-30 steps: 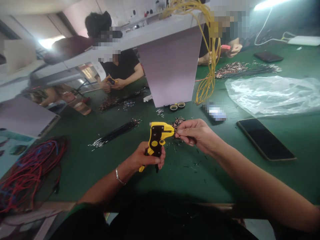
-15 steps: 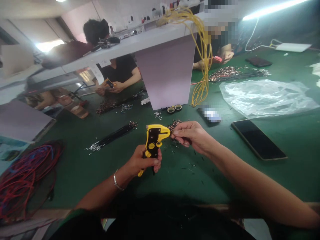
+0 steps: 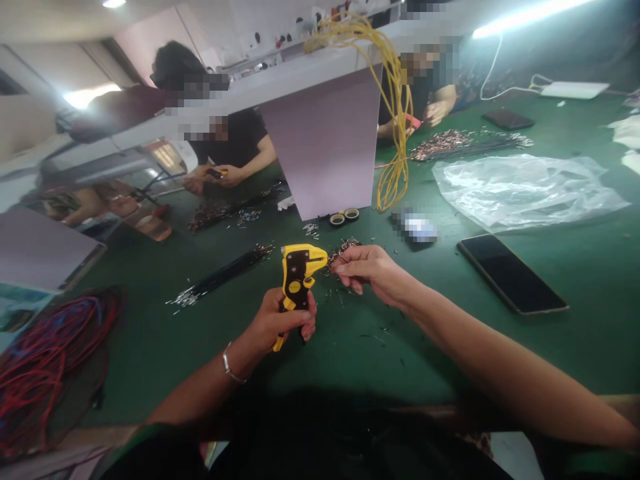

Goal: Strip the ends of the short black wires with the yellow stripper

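Observation:
My left hand point(image 3: 290, 319) is wrapped around the handles of a yellow and black wire stripper point(image 3: 299, 277), held upright with its jaws pointing right. At the jaw tip, the fingers of my right hand point(image 3: 363, 267) are pinched on a thin wire point(image 3: 342, 259), most of which they hide. Just behind these fingertips lies a heap of short black wires point(image 3: 347, 245) with coppery ends. To the left of the stripper, a bundle of longer black wires point(image 3: 220, 277) with silvery tips rests on the green table point(image 3: 200, 367).
A phone point(image 3: 513, 273) and a clear plastic bag point(image 3: 525, 190) lie at right. Two tape rolls point(image 3: 345, 217) sit by a pale panel point(image 3: 325, 147), near hanging yellow cables point(image 3: 400, 133). Red and blue cable coils point(image 3: 55, 367) fill the left. Co-workers sit opposite.
The whole view has shifted slightly, so things appear a little farther left. Both hands keep their grip, with the right fingertips still close to the stripper's jaws.

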### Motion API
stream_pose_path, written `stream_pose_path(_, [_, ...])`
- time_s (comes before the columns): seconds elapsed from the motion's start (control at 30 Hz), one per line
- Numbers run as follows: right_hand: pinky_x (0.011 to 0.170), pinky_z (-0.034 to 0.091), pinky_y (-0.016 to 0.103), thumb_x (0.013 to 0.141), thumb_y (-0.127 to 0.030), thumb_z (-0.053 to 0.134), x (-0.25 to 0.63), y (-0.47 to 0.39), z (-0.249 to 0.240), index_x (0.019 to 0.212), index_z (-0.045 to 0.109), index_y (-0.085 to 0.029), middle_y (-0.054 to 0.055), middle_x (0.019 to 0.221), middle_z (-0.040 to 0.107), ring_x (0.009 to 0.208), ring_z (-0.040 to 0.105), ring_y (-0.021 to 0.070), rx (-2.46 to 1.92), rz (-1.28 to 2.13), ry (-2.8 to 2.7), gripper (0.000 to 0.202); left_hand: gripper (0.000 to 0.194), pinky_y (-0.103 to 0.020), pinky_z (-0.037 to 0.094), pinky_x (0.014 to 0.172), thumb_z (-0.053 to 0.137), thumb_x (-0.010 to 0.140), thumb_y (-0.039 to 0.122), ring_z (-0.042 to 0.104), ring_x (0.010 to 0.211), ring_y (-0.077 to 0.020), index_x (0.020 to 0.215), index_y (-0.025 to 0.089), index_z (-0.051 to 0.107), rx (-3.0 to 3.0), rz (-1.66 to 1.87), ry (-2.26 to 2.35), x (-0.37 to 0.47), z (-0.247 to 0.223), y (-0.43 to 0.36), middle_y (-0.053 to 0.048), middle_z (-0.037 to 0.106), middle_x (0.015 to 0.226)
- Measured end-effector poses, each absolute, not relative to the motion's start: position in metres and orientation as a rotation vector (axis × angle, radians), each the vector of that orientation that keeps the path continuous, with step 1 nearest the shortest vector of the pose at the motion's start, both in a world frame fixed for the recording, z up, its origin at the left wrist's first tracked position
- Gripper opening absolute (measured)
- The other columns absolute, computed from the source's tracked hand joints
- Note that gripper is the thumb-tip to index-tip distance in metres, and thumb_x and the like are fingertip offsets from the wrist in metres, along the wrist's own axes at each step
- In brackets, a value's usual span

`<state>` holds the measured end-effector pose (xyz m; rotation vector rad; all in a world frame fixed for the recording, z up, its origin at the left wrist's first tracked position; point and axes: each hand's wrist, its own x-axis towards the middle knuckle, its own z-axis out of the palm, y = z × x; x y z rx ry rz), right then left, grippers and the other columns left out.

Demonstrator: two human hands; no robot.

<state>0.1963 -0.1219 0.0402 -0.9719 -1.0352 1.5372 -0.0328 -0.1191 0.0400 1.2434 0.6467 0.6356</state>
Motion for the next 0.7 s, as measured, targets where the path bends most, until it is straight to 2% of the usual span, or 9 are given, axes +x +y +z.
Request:
stream_pose_path(0.2, [0.043, 0.036, 0.025, 0.067, -0.034, 0.072, 0.197, -0.120, 0.041, 0.070, 0.066, -0.016, -0.002, 0.055, 0.060, 0.042, 0.046, 0.0084, -1.052, 1.483, -1.101, 0.020, 0.016, -0.029, 0.050, 0.049, 0.075, 0.076, 0.019, 0.056, 0.047, -0.0137, 0.082, 0.010, 0.064, 1.253, 0.635, 0.651, -0.032, 0.043, -0.121, -0.001, 0.060, 0.055])
stream_pose_path(0.3, [0.052, 0.043, 0.028, 0.069, -0.035, 0.069, 0.199, -0.120, 0.043, 0.075, 0.066, -0.017, 0.002, 0.063, 0.064, 0.050, 0.055, 0.0127, -1.132, 1.389, -1.212, 0.020, 0.017, -0.028, 0.049, 0.048, 0.076, 0.075, 0.019, 0.056, 0.046, -0.0133, 0.081, 0.010, 0.064, 1.242, 0.620, 0.659, -0.031, 0.043, -0.122, 0.000, 0.059, 0.054])
stream_pose_path(0.37, [0.063, 0.047, 0.033, 0.071, -0.033, 0.066, 0.201, -0.122, 0.047, 0.084, 0.067, -0.018, 0.005, 0.074, 0.069, 0.064, 0.061, 0.0177, -1.275, 1.124, -1.339, 0.019, 0.018, -0.029, 0.050, 0.048, 0.077, 0.074, 0.020, 0.056, 0.046, -0.0132, 0.081, 0.010, 0.064, 1.232, 0.624, 0.664, -0.031, 0.043, -0.122, 0.000, 0.059, 0.053])
stream_pose_path(0.47, [0.075, 0.046, 0.039, 0.077, -0.029, 0.062, 0.201, -0.133, 0.057, 0.092, 0.068, -0.018, 0.011, 0.093, 0.073, 0.085, 0.064, 0.0254, -1.536, 0.402, -1.503, 0.019, 0.020, -0.029, 0.050, 0.048, 0.078, 0.073, 0.021, 0.055, 0.046, -0.0132, 0.081, 0.010, 0.063, 1.224, 0.648, 0.682, -0.030, 0.044, -0.121, 0.000, 0.059, 0.054])
stream_pose_path(0.5, [0.076, 0.044, 0.040, 0.079, -0.029, 0.060, 0.200, -0.139, 0.061, 0.090, 0.068, -0.018, 0.013, 0.095, 0.073, 0.088, 0.064, 0.0275, -1.575, 0.191, -1.536, 0.018, 0.021, -0.029, 0.050, 0.048, 0.078, 0.072, 0.021, 0.055, 0.046, -0.0132, 0.081, 0.010, 0.063, 1.219, 0.658, 0.689, -0.030, 0.045, -0.120, 0.000, 0.059, 0.053])
stream_pose_path(0.57, [0.073, 0.042, 0.039, 0.082, -0.031, 0.058, 0.195, -0.153, 0.070, 0.081, 0.067, -0.017, 0.015, 0.088, 0.072, 0.085, 0.063, 0.0285, -1.562, -0.001, -1.631, 0.017, 0.022, -0.029, 0.050, 0.048, 0.078, 0.072, 0.022, 0.055, 0.046, -0.0132, 0.080, 0.011, 0.062, 1.217, 0.665, 0.710, -0.029, 0.046, -0.119, 0.000, 0.058, 0.052])
stream_pose_path(0.63, [0.068, 0.041, 0.036, 0.087, -0.034, 0.055, 0.185, -0.166, 0.075, 0.073, 0.065, -0.018, 0.013, 0.078, 0.070, 0.076, 0.062, 0.0248, -1.498, 0.064, -1.755, 0.024, 0.023, -0.029, 0.050, 0.048, 0.079, 0.071, 0.024, 0.055, 0.045, -0.0134, 0.079, 0.011, 0.062, 1.224, 0.662, 0.733, -0.028, 0.046, -0.118, 0.001, 0.058, 0.051])
stream_pose_path(0.7, [0.064, 0.040, 0.034, 0.091, -0.039, 0.051, 0.172, -0.174, 0.074, 0.071, 0.064, -0.018, 0.011, 0.072, 0.068, 0.067, 0.060, 0.0207, -1.427, 0.320, -1.874, 0.032, 0.023, -0.028, 0.050, 0.048, 0.079, 0.068, 0.026, 0.055, 0.045, -0.0134, 0.077, 0.012, 0.063, 1.245, 0.655, 0.774, -0.027, 0.046, -0.118, 0.001, 0.059, 0.052])
